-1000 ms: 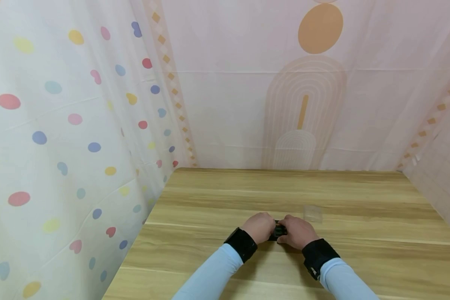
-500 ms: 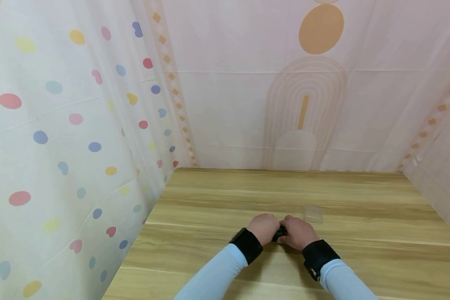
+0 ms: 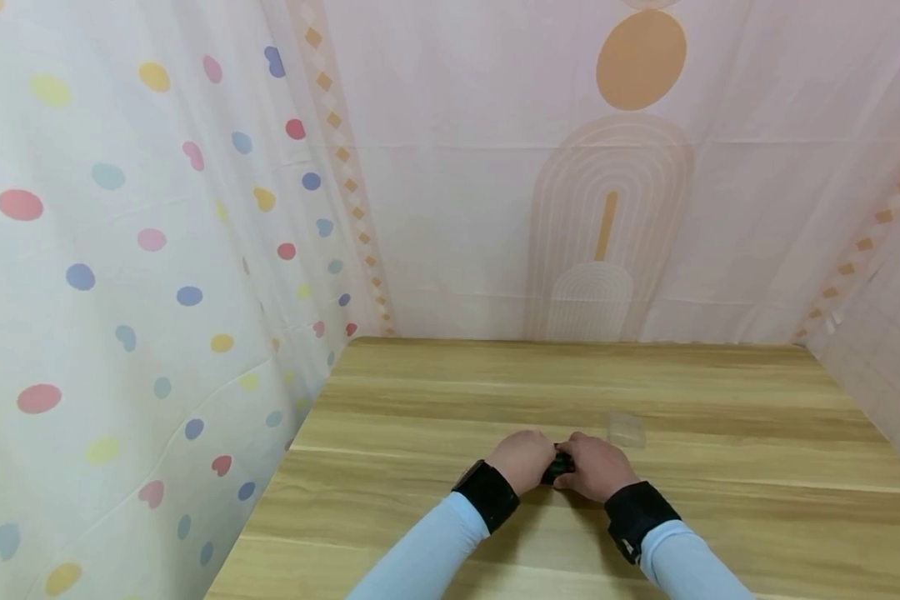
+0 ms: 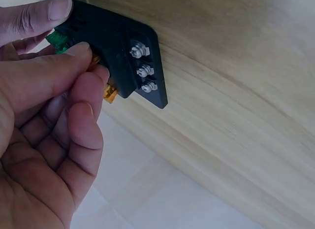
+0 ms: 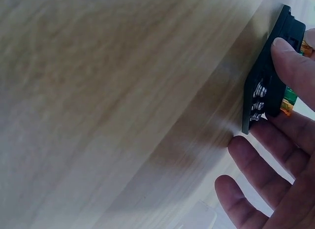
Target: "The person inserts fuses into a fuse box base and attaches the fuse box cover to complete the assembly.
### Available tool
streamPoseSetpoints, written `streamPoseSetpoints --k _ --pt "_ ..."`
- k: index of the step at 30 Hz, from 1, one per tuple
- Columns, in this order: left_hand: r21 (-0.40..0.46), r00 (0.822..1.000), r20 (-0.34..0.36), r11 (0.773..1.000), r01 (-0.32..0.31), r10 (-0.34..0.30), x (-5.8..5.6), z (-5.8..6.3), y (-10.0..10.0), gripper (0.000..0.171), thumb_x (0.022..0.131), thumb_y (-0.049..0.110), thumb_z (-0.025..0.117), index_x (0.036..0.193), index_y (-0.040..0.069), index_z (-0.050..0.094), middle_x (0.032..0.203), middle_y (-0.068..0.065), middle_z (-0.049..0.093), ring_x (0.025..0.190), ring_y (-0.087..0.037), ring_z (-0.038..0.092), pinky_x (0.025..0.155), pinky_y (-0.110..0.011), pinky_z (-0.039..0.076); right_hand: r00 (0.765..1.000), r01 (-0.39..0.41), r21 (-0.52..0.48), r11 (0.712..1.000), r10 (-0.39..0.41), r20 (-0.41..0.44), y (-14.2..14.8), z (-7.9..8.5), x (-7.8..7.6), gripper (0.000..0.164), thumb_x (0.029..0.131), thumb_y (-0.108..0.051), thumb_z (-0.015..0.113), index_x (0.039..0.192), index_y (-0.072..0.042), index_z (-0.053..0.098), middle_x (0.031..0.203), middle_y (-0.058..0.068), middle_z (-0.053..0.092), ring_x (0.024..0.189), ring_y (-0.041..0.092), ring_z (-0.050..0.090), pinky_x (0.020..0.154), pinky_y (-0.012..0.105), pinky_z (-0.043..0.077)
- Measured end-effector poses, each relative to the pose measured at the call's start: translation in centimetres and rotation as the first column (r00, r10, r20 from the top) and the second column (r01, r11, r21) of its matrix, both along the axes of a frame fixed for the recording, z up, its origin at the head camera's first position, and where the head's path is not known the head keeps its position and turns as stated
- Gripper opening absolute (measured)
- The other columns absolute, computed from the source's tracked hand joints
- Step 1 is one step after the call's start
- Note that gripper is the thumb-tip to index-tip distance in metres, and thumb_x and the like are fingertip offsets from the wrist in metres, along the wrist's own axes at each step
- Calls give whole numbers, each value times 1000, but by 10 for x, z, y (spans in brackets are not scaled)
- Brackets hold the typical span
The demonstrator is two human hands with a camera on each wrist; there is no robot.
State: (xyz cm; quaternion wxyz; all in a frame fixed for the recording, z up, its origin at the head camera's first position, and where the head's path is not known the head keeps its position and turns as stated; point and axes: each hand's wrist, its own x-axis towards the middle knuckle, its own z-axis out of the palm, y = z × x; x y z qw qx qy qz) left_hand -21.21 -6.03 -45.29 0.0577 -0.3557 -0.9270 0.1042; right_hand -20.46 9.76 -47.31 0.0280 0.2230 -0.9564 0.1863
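Note:
A small black fuse block (image 3: 558,470) is held between both hands just above or on the table. In the left wrist view, its base (image 4: 110,39) shows several silver screw terminals (image 4: 143,70) along one side. Translucent green (image 4: 58,41) and orange (image 4: 110,94) blade fuses sit on its other face. My left hand (image 3: 522,461) pinches at an orange fuse (image 4: 93,64), mostly hidden by thumb and fingers. My right hand (image 3: 597,467) grips the block, its thumb (image 5: 284,46) on the black side and its lower fingers spread below.
The wood-grain table (image 3: 390,533) stretches around the hands. Behind the right hand lies a small clear plastic piece (image 3: 626,429). A dotted curtain (image 3: 150,350) hangs along the left, and a pale curtain (image 3: 457,233) stands behind the table.
My left hand moved slightly right over the block, then back left a little. The right hand has stayed in place, still holding the block.

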Motion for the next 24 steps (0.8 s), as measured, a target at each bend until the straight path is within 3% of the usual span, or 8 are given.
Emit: streamPoseSetpoints --k 7,24 --pt "5 1000 9 1000 -9 9 4 2 3 9 83 20 81 86 15 73 78 4 67 72 -6 61 67 -19 50 1000 5 -22 1000 -5 -5 0 -4 -1 42 73 -22 88 109 -7 74 87 0 62 74 16 57 68 37 50" --pt "-15 998 -70 1000 1 -2 2 0 1 5 86 20 78 86 18 74 80 5 68 74 -6 63 67 -19 51 1000 2 -16 1000 -2 -25 0 -5 -2 43 73 -23 88 109 -5 74 87 1 61 75 17 58 68 38 50"
